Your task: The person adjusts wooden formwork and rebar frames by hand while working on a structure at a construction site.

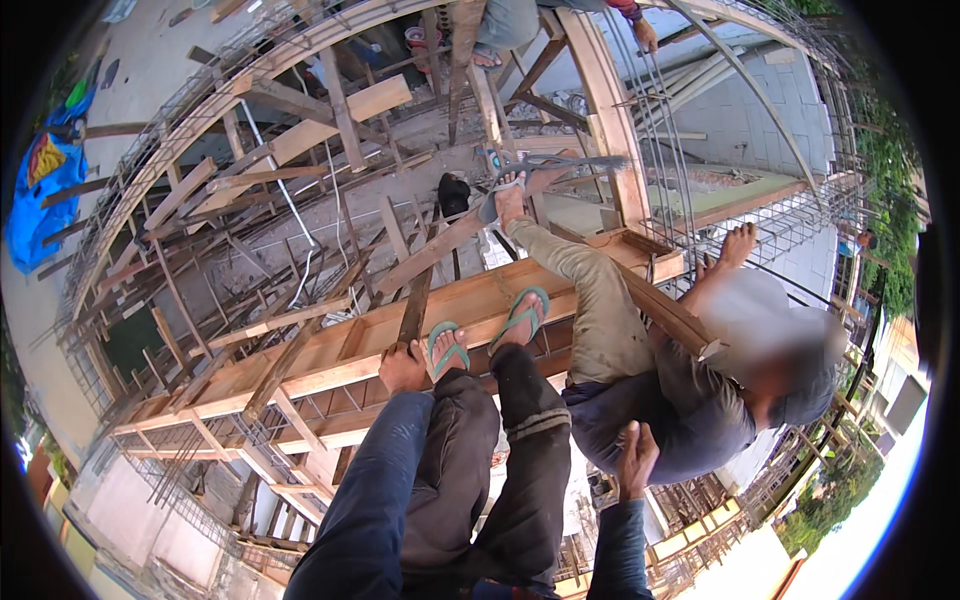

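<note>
My left hand (402,367) rests beside my left foot, its fingers curled over the edge of a wooden plank (412,318) that lies across the long timber formwork (345,372). My feet, in green flip-flops (520,316), stand on the formwork's edge boards. My right hand (636,460) is raised on the right, its fingers slightly bent and apart; I see nothing in it. It is nearest to the dark shirt (690,425) of a co-worker (610,320) who sits beside me with one leg stretched forward. Where my right hand overlaps the shirt, I cannot tell whether they touch.
Loose planks and props (300,150) crowd the lower level ahead. Rebar cages (790,235) run along the right, and vertical bars (668,130) rise near a post (612,110). Another person's hand (646,37) is at the top. A blue tarp (45,190) lies far left.
</note>
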Demonstrator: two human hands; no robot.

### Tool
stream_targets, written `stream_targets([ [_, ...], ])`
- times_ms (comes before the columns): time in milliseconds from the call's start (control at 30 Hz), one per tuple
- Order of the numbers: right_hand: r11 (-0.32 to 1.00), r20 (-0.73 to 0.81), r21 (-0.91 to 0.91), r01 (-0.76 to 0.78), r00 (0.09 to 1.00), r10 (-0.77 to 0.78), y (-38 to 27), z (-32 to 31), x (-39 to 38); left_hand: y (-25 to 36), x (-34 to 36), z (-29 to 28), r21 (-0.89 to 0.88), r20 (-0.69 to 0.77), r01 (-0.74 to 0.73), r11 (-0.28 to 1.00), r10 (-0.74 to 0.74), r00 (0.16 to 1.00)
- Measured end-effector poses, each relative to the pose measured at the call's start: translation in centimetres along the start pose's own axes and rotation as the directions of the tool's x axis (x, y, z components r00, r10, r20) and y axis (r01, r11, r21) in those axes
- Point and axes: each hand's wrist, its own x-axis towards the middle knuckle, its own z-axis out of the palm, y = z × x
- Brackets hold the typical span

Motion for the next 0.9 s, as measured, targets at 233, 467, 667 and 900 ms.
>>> stream_targets([
  [233,0.821,0.243,-0.102,0.562,0.814,-0.528,-13.9,9.1,7.9,-1.4,-0.5,0.7,-0.081,0.023,-0.011,0.997,0.013,1.0],
  [467,0.601,0.288,0.047,0.798,0.565,-0.773,-21.2,15.5,13.3,-3.3,0.0,2.4,-0.021,0.126,-0.065,0.998,0.067,0.99],
  [667,0.49,0.312,0.088,0.867,0.443,-0.84,-22.0,19.1,15.4,-4.3,0.7,2.6,-0.085,0.096,-0.09,0.992,0.098,0.991],
  [900,0.393,0.319,0.003,0.92,0.371,-0.872,-18.5,23.4,15.5,-4.2,0.0,2.6,-0.106,-0.009,-0.283,0.953,0.284,0.959],
])
